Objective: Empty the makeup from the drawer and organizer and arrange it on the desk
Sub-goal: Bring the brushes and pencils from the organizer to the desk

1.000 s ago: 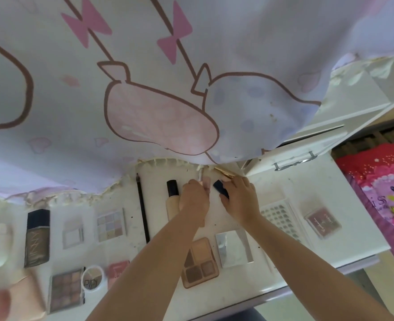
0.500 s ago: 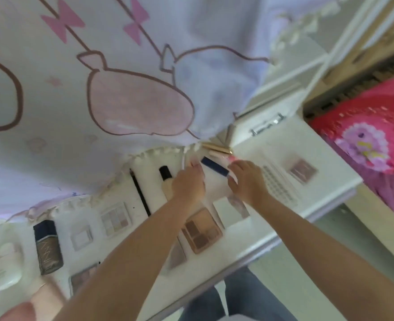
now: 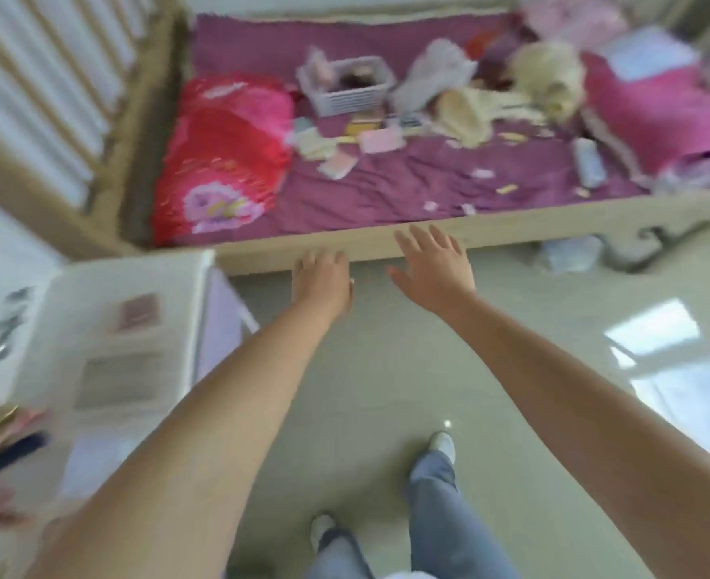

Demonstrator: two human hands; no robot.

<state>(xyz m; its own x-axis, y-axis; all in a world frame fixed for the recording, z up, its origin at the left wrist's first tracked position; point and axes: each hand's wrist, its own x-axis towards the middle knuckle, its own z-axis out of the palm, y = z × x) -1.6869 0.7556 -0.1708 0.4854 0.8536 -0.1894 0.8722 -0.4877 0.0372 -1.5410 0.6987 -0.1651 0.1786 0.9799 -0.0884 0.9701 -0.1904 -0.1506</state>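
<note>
Both hands empty, held apart at frame centre: left hand [image 3: 323, 282] with fingers loosely bent, right hand [image 3: 435, 269] with fingers spread. Both reach toward the beige wooden bed frame [image 3: 511, 227]. White desk [image 3: 136, 353] sits at left edge, blurred flat palettes on it. Likely step: fetching more makeup. White slatted plastic organizer basket [image 3: 347, 87] sits on the purple bedspread [image 3: 407, 181] at top centre, small items scattered beside it. Next move calls for leaning over the frame. Red floral pillow [image 3: 223, 156] lies left of the basket.
</note>
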